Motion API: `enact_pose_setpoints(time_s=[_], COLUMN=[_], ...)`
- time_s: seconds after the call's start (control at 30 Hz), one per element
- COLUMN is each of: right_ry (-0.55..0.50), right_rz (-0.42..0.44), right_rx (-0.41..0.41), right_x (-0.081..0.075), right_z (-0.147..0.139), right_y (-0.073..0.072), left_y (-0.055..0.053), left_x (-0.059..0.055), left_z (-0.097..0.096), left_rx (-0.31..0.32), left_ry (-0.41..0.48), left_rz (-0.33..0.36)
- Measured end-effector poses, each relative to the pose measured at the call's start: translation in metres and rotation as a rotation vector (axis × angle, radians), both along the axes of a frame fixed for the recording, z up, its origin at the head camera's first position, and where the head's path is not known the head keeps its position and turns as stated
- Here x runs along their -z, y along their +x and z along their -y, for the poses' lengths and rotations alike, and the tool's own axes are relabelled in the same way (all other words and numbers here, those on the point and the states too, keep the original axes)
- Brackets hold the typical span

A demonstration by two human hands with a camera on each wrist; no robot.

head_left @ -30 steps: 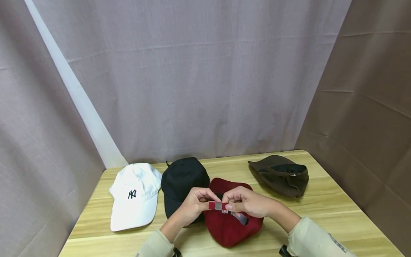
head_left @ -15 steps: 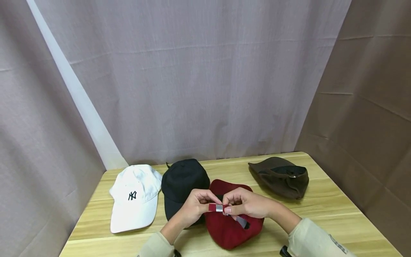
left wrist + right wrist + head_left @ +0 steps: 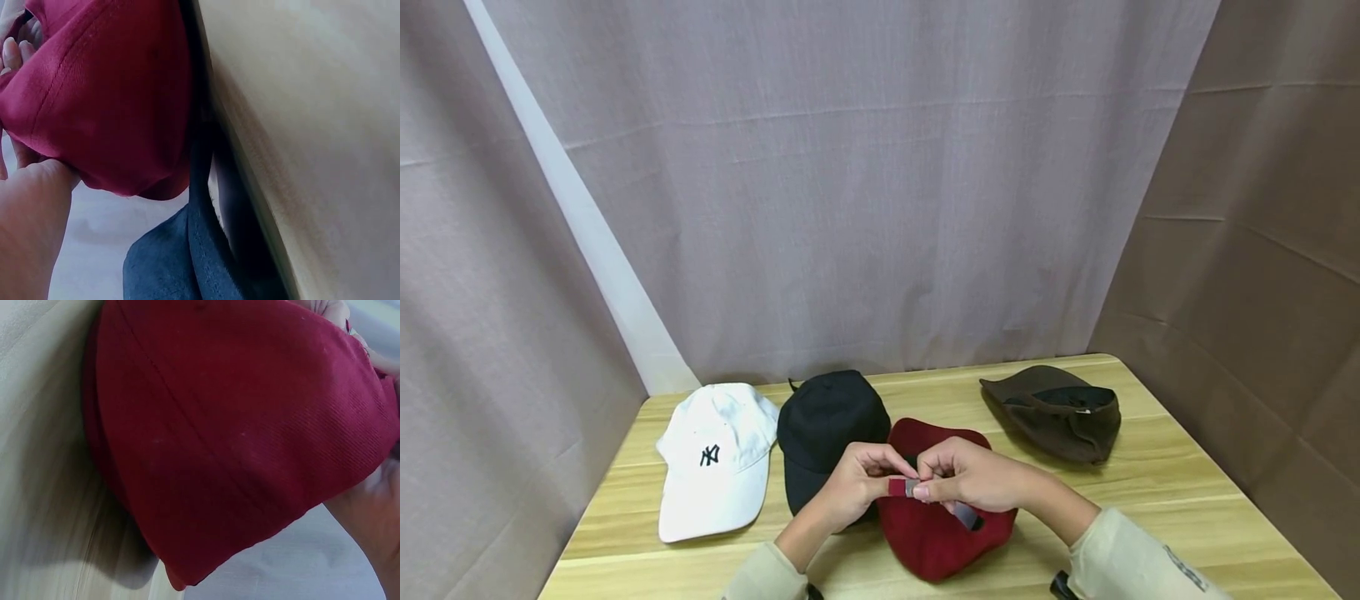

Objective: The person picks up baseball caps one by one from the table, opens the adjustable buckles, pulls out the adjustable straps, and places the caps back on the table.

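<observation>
A dark red cap [image 3: 936,546] lies on the table between my hands, its back strap [image 3: 897,487] towards me. The left hand [image 3: 854,485] pinches the strap's left part between thumb and fingers. On the metal buckle [image 3: 910,488], my right hand [image 3: 973,477] presses its thumb, with the fingers behind. A loose grey strap end [image 3: 967,517] hangs below the right hand. Both wrist views are mostly filled by the cap's red crown [image 3: 119,100], [image 3: 212,437], which hides much of the fingers.
Left of the red cap are a black cap [image 3: 827,417], partly behind the left hand, and a white cap [image 3: 715,492] with a dark logo. A dark brown cap [image 3: 1060,421] lies on its side at the back right. Grey curtains [image 3: 880,208] stand behind the wooden table [image 3: 1195,517].
The right thumb has slid slightly left, from beside the buckle onto it, covering part of it. The left hand and the caps stay about where they were.
</observation>
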State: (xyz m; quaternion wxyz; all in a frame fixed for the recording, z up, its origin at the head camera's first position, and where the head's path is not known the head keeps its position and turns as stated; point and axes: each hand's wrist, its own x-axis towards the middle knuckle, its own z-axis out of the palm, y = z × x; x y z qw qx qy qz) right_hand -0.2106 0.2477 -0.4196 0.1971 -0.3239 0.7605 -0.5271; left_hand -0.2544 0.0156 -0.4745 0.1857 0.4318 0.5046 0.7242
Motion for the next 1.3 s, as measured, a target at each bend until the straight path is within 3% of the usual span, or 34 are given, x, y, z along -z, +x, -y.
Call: enact_pose_setpoints(time_s=[0.4, 0.8, 1.3], right_ry=[-0.022, -0.07, -0.04], right_rz=[0.005, 0.078, 0.021], right_rx=[-0.041, -0.084, -0.085], right_x=[0.001, 0.001, 0.003], right_z=[-0.004, -0.004, -0.009], right_y=[0.001, 0.001, 0.004], left_y=[0.003, 0.001, 0.002], left_x=[0.002, 0.004, 0.003], left_z=[0.004, 0.008, 0.011], left_rx=[-0.044, -0.016, -0.041], left_ry=[-0.045, -0.045, -0.038], left_rz=[0.001, 0.001, -0.033])
